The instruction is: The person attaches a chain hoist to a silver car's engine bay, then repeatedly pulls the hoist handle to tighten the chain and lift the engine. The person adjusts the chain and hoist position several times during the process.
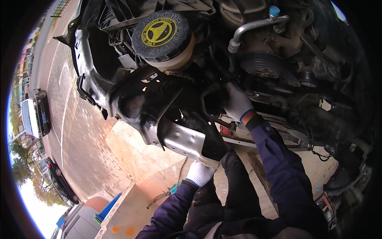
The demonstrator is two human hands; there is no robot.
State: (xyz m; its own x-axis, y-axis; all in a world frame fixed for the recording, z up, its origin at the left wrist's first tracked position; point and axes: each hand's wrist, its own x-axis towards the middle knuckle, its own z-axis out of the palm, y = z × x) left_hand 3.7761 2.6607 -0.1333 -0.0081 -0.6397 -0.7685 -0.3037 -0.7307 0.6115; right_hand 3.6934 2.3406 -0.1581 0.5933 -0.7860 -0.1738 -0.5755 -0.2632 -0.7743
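In white knit gloves, both my hands are at the front of an opened car. My left hand is closed on the near end of a black and bare-silver metal frame rail, its fingertips hidden by the metal. Farther in, my right hand reaches into the gap between the rail and the engine; dark parts cover its fingers, so what they touch cannot be seen. Above the rail sits a fluid reservoir with a black screw cap bearing a yellow steering-wheel symbol.
A ribbed pulley and a metal pipe with a blue cap lie to the right of the reservoir. A chain hangs by a pale ledge. Parked cars stand on the paving at left.
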